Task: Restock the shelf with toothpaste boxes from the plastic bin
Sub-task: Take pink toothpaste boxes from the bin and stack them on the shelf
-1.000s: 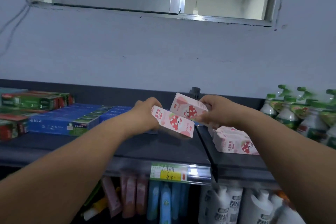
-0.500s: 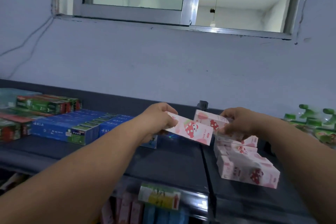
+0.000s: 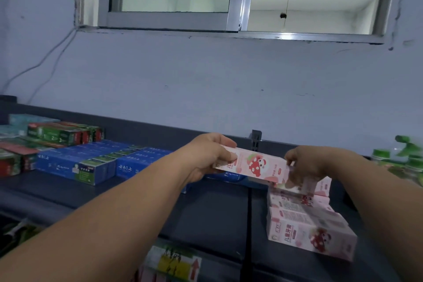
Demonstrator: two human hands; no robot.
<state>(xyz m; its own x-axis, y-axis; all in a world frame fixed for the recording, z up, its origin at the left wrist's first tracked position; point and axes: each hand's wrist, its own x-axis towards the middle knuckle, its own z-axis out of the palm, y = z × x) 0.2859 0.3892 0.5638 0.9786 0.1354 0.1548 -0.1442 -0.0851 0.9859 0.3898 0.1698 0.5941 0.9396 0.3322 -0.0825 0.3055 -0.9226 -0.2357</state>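
Observation:
My left hand (image 3: 209, 155) grips one end of a pink toothpaste box (image 3: 256, 165) with a strawberry print, held level above the dark shelf (image 3: 206, 213). At the box's other end, my right hand (image 3: 306, 163) has its curled fingers down on a second pink box (image 3: 318, 186) that lies on top of a pile of pink boxes (image 3: 309, 233) on the shelf's right part. The plastic bin is out of view.
Blue toothpaste boxes (image 3: 91, 162) and green and red ones (image 3: 57, 135) fill the shelf's left part. Green-capped bottles (image 3: 407, 162) stand at the far right. A price tag (image 3: 176, 263) hangs on the shelf's front edge. A wall and window rise behind.
My right hand has lowered its pink box onto the pile. My left hand has moved its box to the right, close to the right hand. The camera has tilted upward.

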